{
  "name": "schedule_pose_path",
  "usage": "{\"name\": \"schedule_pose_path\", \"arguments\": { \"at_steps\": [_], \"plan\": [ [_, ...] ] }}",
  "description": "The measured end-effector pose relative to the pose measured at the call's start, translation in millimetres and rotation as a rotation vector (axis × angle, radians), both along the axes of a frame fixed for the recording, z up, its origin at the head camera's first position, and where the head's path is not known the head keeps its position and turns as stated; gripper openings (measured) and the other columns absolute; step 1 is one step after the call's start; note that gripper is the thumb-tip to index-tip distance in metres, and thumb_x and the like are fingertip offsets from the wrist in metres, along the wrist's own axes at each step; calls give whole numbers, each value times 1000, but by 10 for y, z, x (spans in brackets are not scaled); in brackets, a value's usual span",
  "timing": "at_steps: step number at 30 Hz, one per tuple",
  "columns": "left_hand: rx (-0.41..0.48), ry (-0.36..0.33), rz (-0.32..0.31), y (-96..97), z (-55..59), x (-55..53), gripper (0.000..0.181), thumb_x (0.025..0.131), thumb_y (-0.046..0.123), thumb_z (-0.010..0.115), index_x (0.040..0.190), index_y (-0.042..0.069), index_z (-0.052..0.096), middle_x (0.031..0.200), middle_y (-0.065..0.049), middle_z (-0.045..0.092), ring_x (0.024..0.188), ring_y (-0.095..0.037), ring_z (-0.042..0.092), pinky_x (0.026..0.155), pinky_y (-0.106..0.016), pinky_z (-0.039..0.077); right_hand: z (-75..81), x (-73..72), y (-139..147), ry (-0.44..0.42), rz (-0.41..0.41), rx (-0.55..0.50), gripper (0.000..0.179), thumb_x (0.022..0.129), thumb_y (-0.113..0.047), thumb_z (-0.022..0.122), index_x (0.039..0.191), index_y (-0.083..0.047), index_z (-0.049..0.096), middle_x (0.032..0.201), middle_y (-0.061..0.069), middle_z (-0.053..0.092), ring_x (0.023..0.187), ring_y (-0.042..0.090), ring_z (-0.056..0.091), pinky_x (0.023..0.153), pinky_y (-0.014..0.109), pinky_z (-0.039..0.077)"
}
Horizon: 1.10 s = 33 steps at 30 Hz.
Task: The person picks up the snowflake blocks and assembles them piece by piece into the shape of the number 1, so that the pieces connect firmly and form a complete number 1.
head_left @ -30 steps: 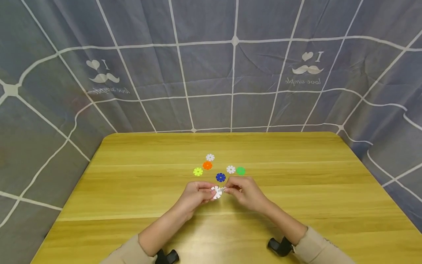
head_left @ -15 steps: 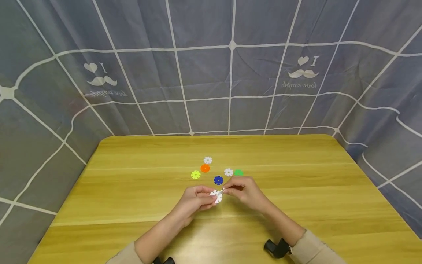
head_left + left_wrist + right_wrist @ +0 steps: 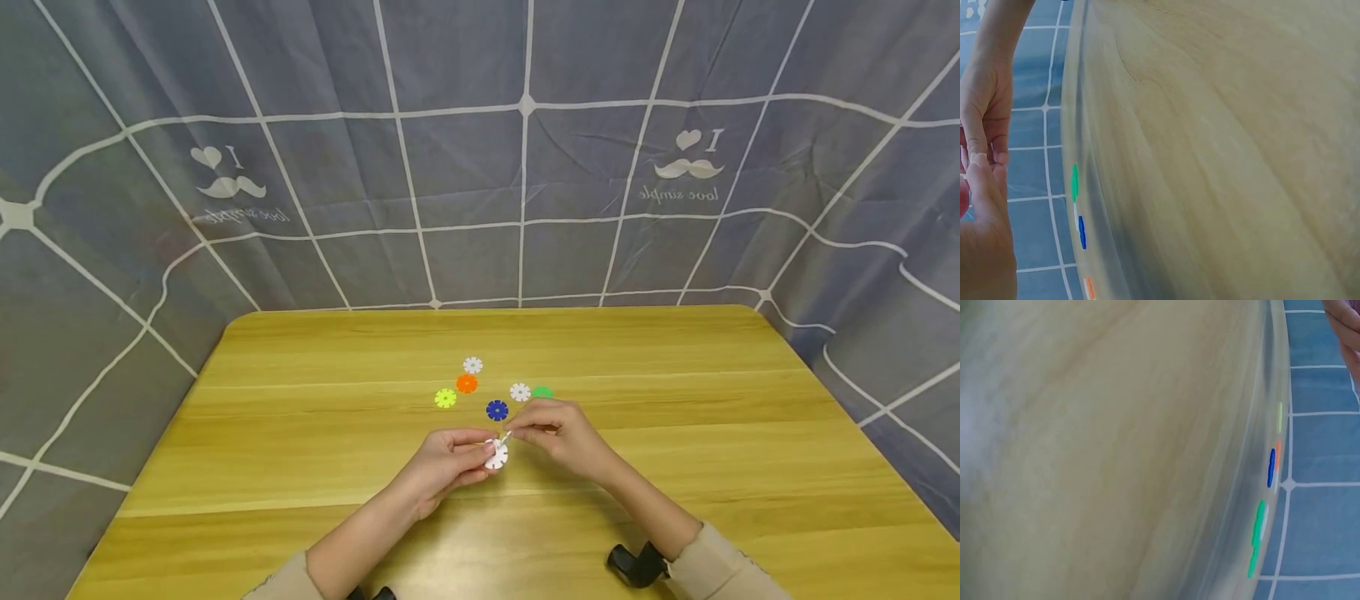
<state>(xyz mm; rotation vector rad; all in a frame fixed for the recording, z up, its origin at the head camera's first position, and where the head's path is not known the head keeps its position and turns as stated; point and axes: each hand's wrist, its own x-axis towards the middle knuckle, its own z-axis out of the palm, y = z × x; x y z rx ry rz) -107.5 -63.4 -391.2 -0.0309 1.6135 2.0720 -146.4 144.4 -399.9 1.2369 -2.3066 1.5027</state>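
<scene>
Held low over the middle of the wooden table [image 3: 300, 433], a white notched plastic disc [image 3: 497, 459] is pinched between thumb and fingers of my left hand [image 3: 450, 460]. From the right, my right hand [image 3: 558, 429] pinches a second white piece [image 3: 506, 437], seen nearly edge-on. That piece meets the upper part of the first disc; whether their slots interlock is too small to tell. Beyond the hands lies a dark blue notched disc [image 3: 497, 410]. The right hand's knuckles partly cover a green disc [image 3: 542, 392]. In the left wrist view the fingertips of both hands come together at the left edge.
More notched discs lie flat behind the hands: a yellow-green one [image 3: 446, 398], an orange one [image 3: 467, 383] and two white ones, one at the back [image 3: 472, 365] and another beside the green [image 3: 520, 392]. A grey curtain [image 3: 465, 167] with white lines hangs behind the table.
The head view has shifted slightly. Both hands stay together, and the white disc in the left hand sits a little lower. The piece in the right hand has changed its tilt.
</scene>
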Motion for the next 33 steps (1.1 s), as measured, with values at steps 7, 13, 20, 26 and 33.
{"name": "schedule_pose_path", "arguments": {
  "at_steps": [7,13,20,26,33],
  "plan": [
    [-17,-2,-22,21,-4,12,38,92,8,58,122,-14,51,92,-10,67,73,-11,65,64,-16,53,-5,27,-40,-19,14,6,13,82,2,67,93,-2,72,89,4,67,84,14,59,68,25,52],
    [-8,0,-41,39,-18,15,39,93,10,57,121,-16,50,97,-13,66,74,-11,64,64,-16,53,-7,50,-58,-35,2,10,13,83,0,66,94,-4,72,90,3,67,84,13,60,70,25,52],
    [-4,4,-64,51,-22,14,41,94,13,56,123,-16,48,99,-13,65,77,-11,64,66,-17,53,-23,59,-65,-69,3,19,13,84,-1,65,95,-3,72,90,3,67,85,13,60,70,26,52],
    [4,2,-70,53,-29,7,40,94,13,55,120,-17,50,100,-13,66,78,-11,64,68,-20,54,-23,46,-71,-85,12,19,14,84,-1,65,96,-2,72,91,3,67,87,13,59,71,26,51],
    [-3,-5,-85,51,-31,19,43,94,16,57,120,-17,49,93,-7,65,77,-10,63,68,-20,54,1,33,-6,-264,-87,92,20,88,-8,64,105,0,68,97,12,67,87,12,59,76,26,52]
  ]
}}
